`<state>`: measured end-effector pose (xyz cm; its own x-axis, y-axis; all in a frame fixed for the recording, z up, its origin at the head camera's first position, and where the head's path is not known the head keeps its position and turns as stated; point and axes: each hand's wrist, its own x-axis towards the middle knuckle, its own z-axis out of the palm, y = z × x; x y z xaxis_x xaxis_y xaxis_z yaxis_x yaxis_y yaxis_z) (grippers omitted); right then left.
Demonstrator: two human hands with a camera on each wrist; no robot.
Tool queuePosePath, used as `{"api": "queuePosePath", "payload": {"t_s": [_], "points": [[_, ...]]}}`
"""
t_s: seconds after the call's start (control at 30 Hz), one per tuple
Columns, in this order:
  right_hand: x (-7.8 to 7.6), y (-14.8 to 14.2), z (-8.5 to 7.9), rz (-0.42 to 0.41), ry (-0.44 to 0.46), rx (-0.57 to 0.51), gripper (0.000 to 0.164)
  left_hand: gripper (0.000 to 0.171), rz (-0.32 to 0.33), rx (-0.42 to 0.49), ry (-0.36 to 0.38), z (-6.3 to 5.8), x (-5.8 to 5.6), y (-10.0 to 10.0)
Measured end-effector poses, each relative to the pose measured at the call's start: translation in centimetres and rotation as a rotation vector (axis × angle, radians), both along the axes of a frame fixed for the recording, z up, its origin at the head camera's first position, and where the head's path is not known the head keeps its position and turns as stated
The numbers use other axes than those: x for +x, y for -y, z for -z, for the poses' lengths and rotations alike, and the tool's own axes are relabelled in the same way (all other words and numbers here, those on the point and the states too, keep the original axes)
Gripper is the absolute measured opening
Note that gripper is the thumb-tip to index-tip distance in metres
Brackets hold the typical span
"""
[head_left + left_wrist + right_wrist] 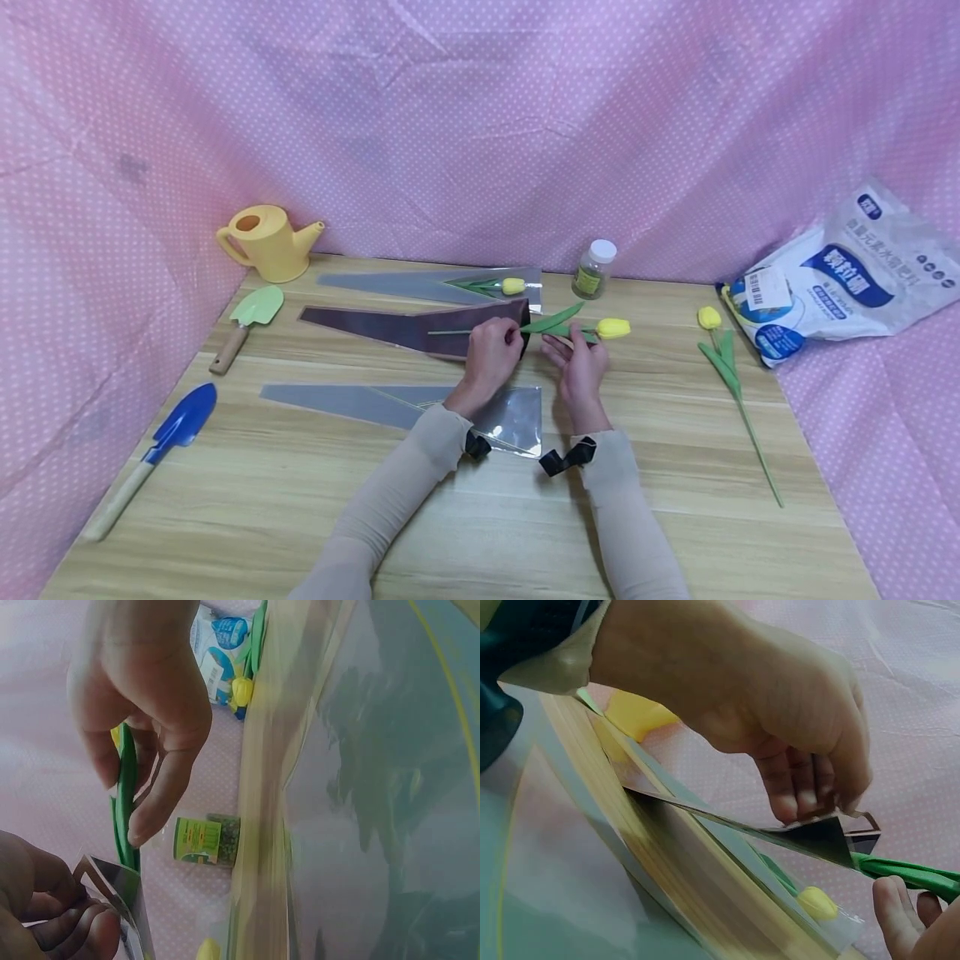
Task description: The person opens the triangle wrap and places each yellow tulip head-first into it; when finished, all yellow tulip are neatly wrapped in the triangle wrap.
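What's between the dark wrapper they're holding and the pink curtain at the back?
In the head view, a clear wrapper with a yellow tulip inside lies between the dark wrapper and the pink curtain.

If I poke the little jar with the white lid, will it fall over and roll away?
The jar might tip with a hard poke, since it stands upright and is taller than wide. Once down, it would probably roll, because its sides look round. It may feel a bit weighty, as small bits show through its clear wall.
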<state>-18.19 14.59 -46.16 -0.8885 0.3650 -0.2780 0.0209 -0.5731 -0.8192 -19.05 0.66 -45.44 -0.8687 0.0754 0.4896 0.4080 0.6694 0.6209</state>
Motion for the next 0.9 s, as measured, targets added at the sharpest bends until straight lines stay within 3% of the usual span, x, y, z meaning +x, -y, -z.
{"api": "queuePosePath", "payload": {"t_s": [0.2, 0.33, 0.57, 0.9], "points": [[0.2, 0.5, 0.0, -0.087, 0.009, 0.004, 0.011, 0.009, 0.011, -0.004, -0.018, 0.0, 0.0, -0.1], [0.2, 0.3, 0.0, -0.114, 0.010, -0.051, 0.013, 0.009, 0.001, -0.005, -0.020, 0.0, 0.0, 0.0], [0.1, -0.3, 0.2, -0.082, 0.020, -0.153, 0.012, 0.009, 0.013, -0.004, -0.016, -0.1, 0.0, 0.1], [0.1, 0.8, 0.2, -0.077, -0.006, -0.145, 0.006, 0.009, 0.024, 0.007, -0.029, -0.3, 0.2, 0.0]]}}
